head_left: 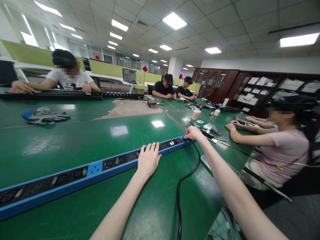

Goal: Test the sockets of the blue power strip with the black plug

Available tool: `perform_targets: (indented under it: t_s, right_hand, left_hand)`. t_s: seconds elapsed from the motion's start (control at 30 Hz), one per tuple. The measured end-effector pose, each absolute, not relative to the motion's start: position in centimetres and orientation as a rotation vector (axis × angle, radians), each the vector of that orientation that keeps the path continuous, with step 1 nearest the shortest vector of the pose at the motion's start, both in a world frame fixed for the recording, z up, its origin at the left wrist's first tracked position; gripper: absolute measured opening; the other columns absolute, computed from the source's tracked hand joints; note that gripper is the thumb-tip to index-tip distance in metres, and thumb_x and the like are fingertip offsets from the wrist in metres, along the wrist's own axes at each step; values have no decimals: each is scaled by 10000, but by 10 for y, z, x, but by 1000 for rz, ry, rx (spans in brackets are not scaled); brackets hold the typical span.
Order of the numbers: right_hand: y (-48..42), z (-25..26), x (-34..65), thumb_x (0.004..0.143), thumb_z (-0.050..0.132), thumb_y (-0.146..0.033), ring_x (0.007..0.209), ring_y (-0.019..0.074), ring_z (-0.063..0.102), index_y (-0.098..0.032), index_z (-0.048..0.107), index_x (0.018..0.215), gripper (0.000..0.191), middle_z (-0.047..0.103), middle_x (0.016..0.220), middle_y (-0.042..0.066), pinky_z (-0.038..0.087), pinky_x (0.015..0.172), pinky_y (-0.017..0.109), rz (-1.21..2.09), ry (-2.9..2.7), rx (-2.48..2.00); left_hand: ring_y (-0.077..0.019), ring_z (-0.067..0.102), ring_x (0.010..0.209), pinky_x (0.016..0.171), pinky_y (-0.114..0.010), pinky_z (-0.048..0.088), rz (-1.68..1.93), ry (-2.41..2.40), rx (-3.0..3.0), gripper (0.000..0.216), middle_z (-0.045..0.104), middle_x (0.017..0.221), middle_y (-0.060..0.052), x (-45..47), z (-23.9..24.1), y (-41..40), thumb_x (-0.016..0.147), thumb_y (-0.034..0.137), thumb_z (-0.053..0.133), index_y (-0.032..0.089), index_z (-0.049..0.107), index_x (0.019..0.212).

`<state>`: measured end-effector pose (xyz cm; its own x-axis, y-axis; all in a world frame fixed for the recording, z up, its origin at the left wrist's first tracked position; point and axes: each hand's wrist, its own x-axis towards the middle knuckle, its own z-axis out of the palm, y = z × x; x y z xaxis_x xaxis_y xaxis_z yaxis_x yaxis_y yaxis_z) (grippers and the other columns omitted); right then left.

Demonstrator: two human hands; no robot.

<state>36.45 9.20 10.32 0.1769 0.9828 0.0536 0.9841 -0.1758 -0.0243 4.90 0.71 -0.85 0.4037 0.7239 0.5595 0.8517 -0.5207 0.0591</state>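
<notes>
A long blue power strip (95,169) with black socket modules runs slantwise across the table, from the left edge to the middle. My left hand (148,158) lies over it with fingers stretched across the sockets and the thumb by the near side. At the strip's far right end is my right hand (193,133), its fingers drawn together next to where a black cable (178,193) comes out. What lies between those fingertips is hidden. The cable curves down toward the front edge of the table.
Gloves (46,115) lie on the green table (82,136) at left. A paper cup (196,113), a phone-like object (206,162) and tools stand or lie at right. One person (280,143) sits at right; others work opposite, one behind a long black rail (50,96).
</notes>
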Motion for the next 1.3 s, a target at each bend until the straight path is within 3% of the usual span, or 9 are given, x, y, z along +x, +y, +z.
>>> perform_targets:
  t_s: [0.1, 0.3, 0.5, 0.7, 1.0, 1.2, 1.3]
  right_hand:
    - [93, 104, 365, 716, 881, -416, 907, 218, 752, -233, 831, 869, 243, 796, 917, 73, 549, 821, 258, 11, -1976, -2383]
    - [82, 89, 363, 786, 830, -465, 1022, 262, 742, -254, 828, 974, 283, 789, 1070, 109, 553, 860, 318, -197, -1862, -2379]
    - [86, 96, 371, 746, 853, -495, 974, 241, 749, -265, 831, 930, 296, 799, 1003, 80, 546, 824, 288, -6, -1893, -2390]
    - [71, 86, 363, 862, 746, -533, 1026, 268, 751, -243, 809, 1034, 343, 785, 1121, 127, 555, 848, 324, -188, -1847, -2427]
    - [68, 88, 357, 958, 642, -523, 1089, 320, 739, -184, 776, 1040, 374, 767, 1156, 184, 550, 892, 363, -288, -1966, -2405]
    - [69, 85, 358, 1013, 584, -486, 821, 236, 770, -187, 760, 1047, 349, 793, 949, 125, 541, 819, 305, 17, -1983, -2396]
    - [77, 101, 363, 1016, 594, -452, 985, 281, 759, -164, 750, 1090, 336, 779, 1080, 180, 531, 870, 328, -162, -1874, -2408]
  left_hand:
    - [-325, 533, 1366, 1168, -523, 371, -788, -1387, -2428, 573, 604, 1508, -156, 49, -9, 8, 1032, 367, 486, 198, 473, 1580]
    - [-327, 529, 1375, 1173, -525, 367, -785, -1393, -2434, 586, 607, 1508, -143, 49, -9, 8, 1028, 363, 495, 227, 454, 1596]
    - [-326, 525, 1382, 1181, -518, 362, -787, -1394, -2434, 570, 596, 1517, -154, 50, -9, 7, 1038, 361, 477, 199, 472, 1584]
    - [-324, 528, 1386, 1185, -524, 360, -797, -1392, -2427, 586, 607, 1511, -142, 50, -9, 6, 1030, 356, 492, 229, 450, 1601]
    - [-324, 532, 1380, 1181, -524, 365, -808, -1393, -2422, 570, 609, 1506, -144, 49, -9, 6, 1032, 355, 499, 226, 471, 1586]
    - [-324, 540, 1371, 1168, -523, 379, -795, -1401, -2413, 561, 614, 1501, -142, 49, -10, 7, 1028, 362, 515, 225, 493, 1572]
    - [-327, 537, 1378, 1169, -523, 378, -788, -1400, -2416, 566, 610, 1508, -144, 49, -10, 8, 1024, 359, 521, 232, 491, 1575]
